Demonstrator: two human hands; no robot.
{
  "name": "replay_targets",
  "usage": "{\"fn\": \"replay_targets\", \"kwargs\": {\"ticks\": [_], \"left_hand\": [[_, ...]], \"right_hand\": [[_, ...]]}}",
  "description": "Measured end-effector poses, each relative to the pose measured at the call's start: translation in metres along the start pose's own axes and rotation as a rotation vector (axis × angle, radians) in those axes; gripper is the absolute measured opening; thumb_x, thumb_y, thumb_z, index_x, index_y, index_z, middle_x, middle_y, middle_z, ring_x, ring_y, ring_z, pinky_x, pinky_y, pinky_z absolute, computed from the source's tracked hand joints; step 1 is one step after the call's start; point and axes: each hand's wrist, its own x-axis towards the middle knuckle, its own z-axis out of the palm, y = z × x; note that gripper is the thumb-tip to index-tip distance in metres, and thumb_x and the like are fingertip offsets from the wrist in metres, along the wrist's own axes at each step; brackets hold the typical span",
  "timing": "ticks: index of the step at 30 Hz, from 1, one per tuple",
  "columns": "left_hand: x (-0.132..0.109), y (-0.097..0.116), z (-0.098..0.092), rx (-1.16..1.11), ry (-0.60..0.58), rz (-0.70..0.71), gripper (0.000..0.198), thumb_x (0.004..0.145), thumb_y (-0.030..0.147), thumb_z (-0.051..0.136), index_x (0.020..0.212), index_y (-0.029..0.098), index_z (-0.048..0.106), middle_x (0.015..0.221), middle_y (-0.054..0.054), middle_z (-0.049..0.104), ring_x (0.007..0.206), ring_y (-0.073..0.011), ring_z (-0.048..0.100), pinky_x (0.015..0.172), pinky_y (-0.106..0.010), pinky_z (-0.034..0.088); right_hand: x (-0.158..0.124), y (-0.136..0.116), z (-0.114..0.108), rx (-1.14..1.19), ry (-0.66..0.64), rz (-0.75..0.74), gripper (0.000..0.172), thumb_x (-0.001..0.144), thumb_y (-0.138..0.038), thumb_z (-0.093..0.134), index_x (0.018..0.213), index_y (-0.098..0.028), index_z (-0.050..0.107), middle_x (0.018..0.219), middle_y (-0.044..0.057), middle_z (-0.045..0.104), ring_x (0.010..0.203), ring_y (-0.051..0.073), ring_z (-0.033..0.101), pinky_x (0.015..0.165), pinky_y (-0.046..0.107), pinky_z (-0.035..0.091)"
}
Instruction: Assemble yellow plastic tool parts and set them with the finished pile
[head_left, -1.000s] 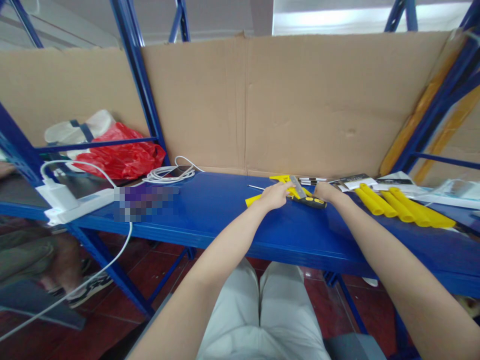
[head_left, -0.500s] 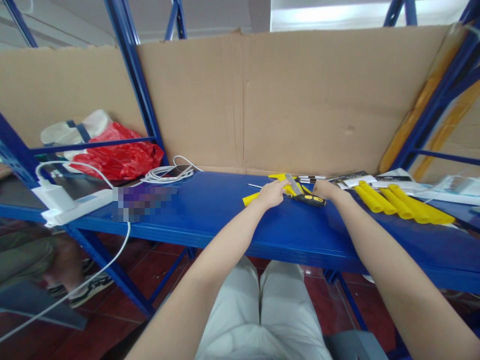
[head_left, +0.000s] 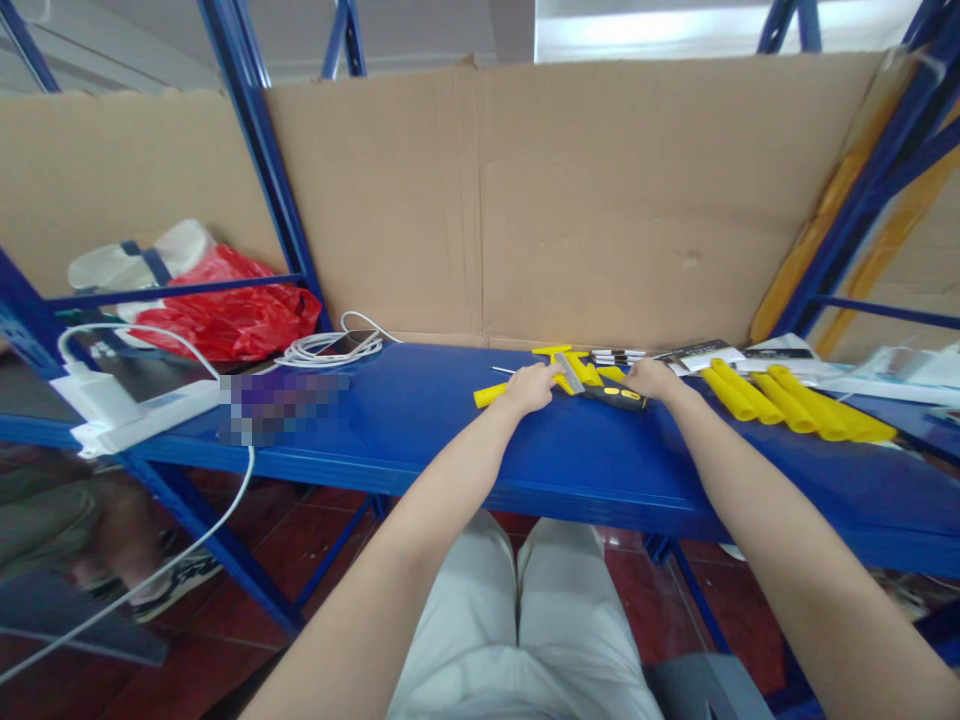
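Note:
My left hand (head_left: 531, 388) is closed round a scraper (head_left: 490, 395) with a yellow handle. The handle's end sticks out to the left of the hand, and a flat metal blade shows at the right. Just right of the blade lies a black and yellow tool handle (head_left: 615, 397). My right hand (head_left: 651, 380) has its fingers curled down at the far end of that handle, beside small yellow pieces (head_left: 611, 372). Its fingertips are hidden, so I cannot see what they grip. A yellow T-shaped piece (head_left: 553, 350) lies behind the blade.
Several yellow tubes (head_left: 806, 402) lie to the right, before flat packets (head_left: 701, 355). Markers (head_left: 617, 355) lie near the cardboard wall (head_left: 600, 200). At left are a power strip (head_left: 150, 420), coiled white cable (head_left: 330, 348) and red bag (head_left: 232, 305). A blue post (head_left: 259, 150) rises there.
My left hand has drawn the scraper slightly left, away from the black and yellow handle. My right hand stays beside that handle. The whole view has shifted a little.

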Motion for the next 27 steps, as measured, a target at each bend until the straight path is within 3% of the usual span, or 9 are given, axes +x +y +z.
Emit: {"fn": "replay_targets", "kwargs": {"ticks": [7, 15, 20, 27], "left_hand": [[0.007, -0.002, 0.004, 0.017, 0.057, 0.059, 0.047, 0.097, 0.018, 0.042, 0.141, 0.029, 0.052, 0.123, -0.011, 0.063, 0.111, -0.0239, 0.065, 0.1, -0.036, 0.048], [0.012, -0.004, 0.006, 0.067, 0.002, 0.088, 0.045, 0.097, 0.02, 0.04, 0.139, 0.027, 0.054, 0.122, -0.011, 0.062, 0.109, -0.0256, 0.065, 0.095, -0.036, 0.05], [0.012, -0.005, 0.005, 0.073, -0.016, 0.1, 0.046, 0.098, 0.021, 0.04, 0.142, 0.028, 0.051, 0.122, -0.011, 0.062, 0.109, -0.0248, 0.065, 0.095, -0.035, 0.049], [0.012, -0.006, 0.005, 0.055, -0.013, 0.12, 0.045, 0.098, 0.022, 0.04, 0.141, 0.028, 0.052, 0.122, -0.01, 0.061, 0.109, -0.0247, 0.065, 0.095, -0.035, 0.049]], "right_hand": [[-0.004, 0.002, -0.002, 0.018, 0.105, 0.046, 0.029, 0.081, -0.018, 0.055, 0.102, -0.013, 0.075, 0.101, 0.018, 0.074, 0.103, 0.029, 0.069, 0.081, 0.03, 0.051], [-0.016, -0.012, -0.015, 0.267, 0.258, 0.172, 0.037, 0.089, -0.021, 0.047, 0.117, -0.009, 0.068, 0.115, 0.021, 0.069, 0.114, 0.03, 0.064, 0.09, 0.032, 0.049], [-0.023, -0.025, -0.02, 0.523, 0.36, 0.197, 0.037, 0.091, -0.024, 0.042, 0.117, -0.009, 0.064, 0.097, 0.019, 0.073, 0.091, 0.027, 0.07, 0.084, 0.033, 0.052], [-0.021, -0.044, -0.011, 1.071, 0.324, 0.191, 0.02, 0.093, -0.028, 0.048, 0.106, -0.016, 0.057, 0.078, 0.008, 0.069, 0.062, 0.018, 0.067, 0.052, 0.024, 0.051]]}}
